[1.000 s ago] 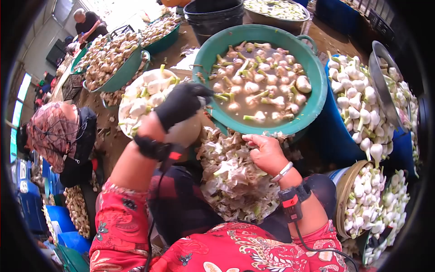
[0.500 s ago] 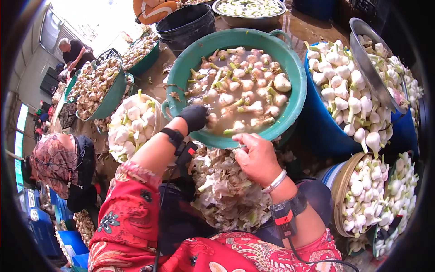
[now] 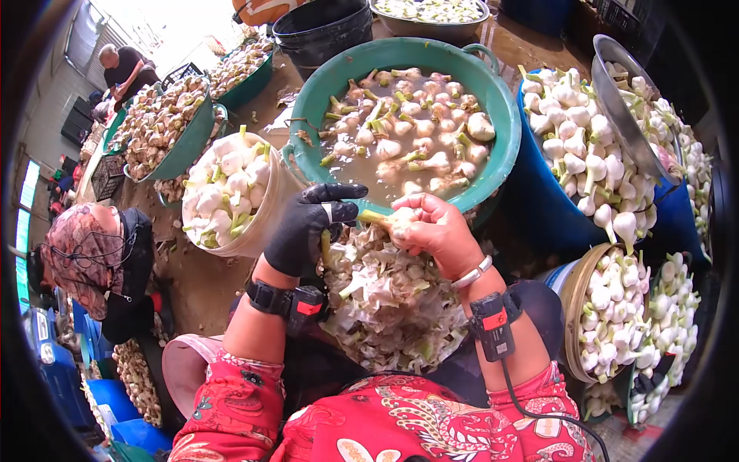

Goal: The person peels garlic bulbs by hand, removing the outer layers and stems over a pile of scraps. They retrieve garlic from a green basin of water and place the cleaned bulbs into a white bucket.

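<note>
My right hand (image 3: pixel 439 235) is closed around a garlic bulb (image 3: pixel 399 225), whose cut green stem points left. Facing it is my left hand (image 3: pixel 304 231) in a black glove, index finger stretched out and the lower fingers curled. A yellow-green garlic stem (image 3: pixel 326 248) juts below those curled fingers; its bulb is hidden by the glove. Under both hands lies a heap of papery garlic peelings (image 3: pixel 396 308). Just beyond stands a green basin (image 3: pixel 504 146) of murky water with many unpeeled garlic bulbs (image 3: pixel 435 162) in it.
A white bucket (image 3: pixel 273 200) of peeled garlic stands at the left. On the right are a blue tub (image 3: pixel 531 181) heaped with white bulbs, a metal bowl (image 3: pixel 616 100) and another bucket (image 3: pixel 573 323). A black bucket (image 3: pixel 323 35) sits behind. Another person's capped head (image 3: pixel 85 254) is at far left.
My left hand has come out of the basin toward me. My right hand, earlier with nothing visible in it, now grips a garlic bulb. Fewer bulbs show at the basin's near-left side.
</note>
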`<control>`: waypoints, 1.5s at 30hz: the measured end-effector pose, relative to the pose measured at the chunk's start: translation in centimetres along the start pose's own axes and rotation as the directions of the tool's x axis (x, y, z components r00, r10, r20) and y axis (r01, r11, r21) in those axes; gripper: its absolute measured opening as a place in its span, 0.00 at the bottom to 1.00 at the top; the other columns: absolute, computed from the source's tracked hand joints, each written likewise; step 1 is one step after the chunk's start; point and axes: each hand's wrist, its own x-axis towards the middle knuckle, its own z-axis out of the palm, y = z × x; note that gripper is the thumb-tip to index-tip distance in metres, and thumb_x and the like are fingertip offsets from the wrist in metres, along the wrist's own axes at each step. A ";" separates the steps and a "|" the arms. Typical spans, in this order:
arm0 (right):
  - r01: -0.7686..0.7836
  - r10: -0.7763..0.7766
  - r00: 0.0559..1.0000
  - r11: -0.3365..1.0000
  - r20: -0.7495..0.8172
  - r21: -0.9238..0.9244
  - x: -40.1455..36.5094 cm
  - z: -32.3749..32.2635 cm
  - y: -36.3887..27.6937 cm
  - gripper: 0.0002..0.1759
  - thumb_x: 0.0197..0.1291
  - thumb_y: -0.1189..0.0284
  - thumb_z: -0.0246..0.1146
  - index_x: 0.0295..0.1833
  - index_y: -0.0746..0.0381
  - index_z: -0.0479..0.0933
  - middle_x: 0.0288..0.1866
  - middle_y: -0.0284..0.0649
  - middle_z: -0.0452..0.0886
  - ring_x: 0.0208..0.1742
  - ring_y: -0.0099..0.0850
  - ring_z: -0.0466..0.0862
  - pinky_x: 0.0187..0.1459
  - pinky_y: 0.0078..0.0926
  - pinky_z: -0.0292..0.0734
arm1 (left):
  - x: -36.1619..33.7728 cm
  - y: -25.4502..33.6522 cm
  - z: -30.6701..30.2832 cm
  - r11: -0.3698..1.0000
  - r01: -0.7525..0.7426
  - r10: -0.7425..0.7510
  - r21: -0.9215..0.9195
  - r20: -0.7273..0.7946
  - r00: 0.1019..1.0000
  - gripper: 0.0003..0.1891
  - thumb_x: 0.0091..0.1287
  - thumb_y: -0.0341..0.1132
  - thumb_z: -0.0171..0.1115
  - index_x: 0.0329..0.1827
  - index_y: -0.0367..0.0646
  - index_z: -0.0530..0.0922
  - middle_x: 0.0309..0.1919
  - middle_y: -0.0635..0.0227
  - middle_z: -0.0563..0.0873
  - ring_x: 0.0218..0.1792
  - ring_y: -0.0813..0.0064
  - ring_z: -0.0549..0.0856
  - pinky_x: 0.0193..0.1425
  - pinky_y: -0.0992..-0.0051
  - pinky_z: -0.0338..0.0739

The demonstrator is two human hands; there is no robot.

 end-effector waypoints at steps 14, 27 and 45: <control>0.186 -0.173 0.976 0.979 -0.135 0.086 0.6 -0.9 0.2 0.29 0.48 0.84 0.69 0.59 0.65 0.73 0.42 0.35 0.82 0.41 0.23 0.81 0.47 0.22 0.79 | 1.6 -2.7 2.6 0.984 -0.097 0.107 -0.147 0.065 0.992 0.14 0.69 0.35 0.59 0.53 0.36 0.79 0.40 0.69 0.84 0.39 0.80 0.82 0.46 0.77 0.78; 0.116 -0.096 0.992 0.936 -0.077 0.334 0.3 -0.4 0.4 0.25 0.54 0.84 0.65 0.59 0.68 0.71 0.45 0.39 0.81 0.42 0.23 0.82 0.46 0.21 0.80 | 1.7 -3.2 2.4 0.952 -0.053 0.112 -0.301 0.182 0.977 0.14 0.69 0.37 0.57 0.50 0.34 0.78 0.39 0.62 0.84 0.38 0.73 0.85 0.46 0.71 0.81; -0.194 0.231 0.956 0.960 -0.182 0.203 0.8 1.1 1.4 0.21 0.69 0.52 0.52 0.45 0.61 0.74 0.28 0.37 0.81 0.25 0.28 0.82 0.25 0.22 0.77 | 1.2 -3.7 2.4 0.962 -0.254 0.246 0.101 0.087 0.965 0.06 0.64 0.27 0.59 0.40 0.34 0.79 0.33 0.68 0.82 0.31 0.80 0.82 0.34 0.75 0.77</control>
